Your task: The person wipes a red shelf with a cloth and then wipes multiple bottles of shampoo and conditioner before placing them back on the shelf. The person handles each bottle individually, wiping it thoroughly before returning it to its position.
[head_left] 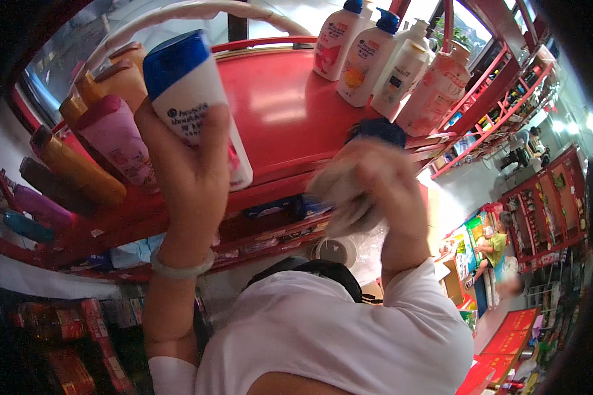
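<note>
My left hand (192, 163) grips a white shampoo bottle (178, 91) with a blue cap, raised over the left part of a red metal shelf (276, 113). My right hand (385, 173), blurred, is closed on a bunched greyish cloth (346, 202) in front of the shelf's right part. A dark blue thing (380, 131) shows just beyond that hand; whether it belongs to the cloth I cannot tell. Pump bottles stand in a row at the back right, among them a white one with a blue pump (368, 61) and a pink one (435, 91).
At the left stand a pink bottle (116, 136), an amber bottle (79, 165) and several others. Packed goods lie on a lower shelf (276, 234). A round bin (336, 252) is below. People (494, 244) are farther off at the right, near stocked red shelves (548, 207).
</note>
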`<state>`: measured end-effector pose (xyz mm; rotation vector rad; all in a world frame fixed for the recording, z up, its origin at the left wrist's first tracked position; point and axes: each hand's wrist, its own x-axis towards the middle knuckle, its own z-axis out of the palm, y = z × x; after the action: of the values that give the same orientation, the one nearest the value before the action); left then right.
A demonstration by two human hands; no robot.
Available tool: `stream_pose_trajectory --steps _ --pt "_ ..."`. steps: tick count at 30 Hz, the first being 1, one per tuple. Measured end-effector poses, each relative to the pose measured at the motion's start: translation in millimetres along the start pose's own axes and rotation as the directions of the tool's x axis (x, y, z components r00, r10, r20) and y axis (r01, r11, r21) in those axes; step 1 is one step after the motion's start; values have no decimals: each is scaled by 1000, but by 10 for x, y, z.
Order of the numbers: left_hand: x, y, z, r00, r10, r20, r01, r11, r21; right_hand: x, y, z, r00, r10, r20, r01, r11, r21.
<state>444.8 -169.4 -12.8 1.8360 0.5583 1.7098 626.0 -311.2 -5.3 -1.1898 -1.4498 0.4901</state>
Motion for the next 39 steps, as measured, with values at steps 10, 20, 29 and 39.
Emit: stream_pose_trajectory --steps 10,20,29,39 --pt "48 -345 55 962 -247 114 227 960 162 1123 419 -1685 965 -237 -107 -95 60 -994" --pt "23 -378 41 992 -86 94 74 990 118 1186 348 -1106 860 -69 -506 -496 117 -860" --pt "22 -276 7 972 -195 129 185 979 84 873 132 -963 954 -213 -213 -223 -23 -975" --pt "-288 237 -60 942 325 85 -335 889 314 98 -330 -477 604 -668 -436 199 656 -728"
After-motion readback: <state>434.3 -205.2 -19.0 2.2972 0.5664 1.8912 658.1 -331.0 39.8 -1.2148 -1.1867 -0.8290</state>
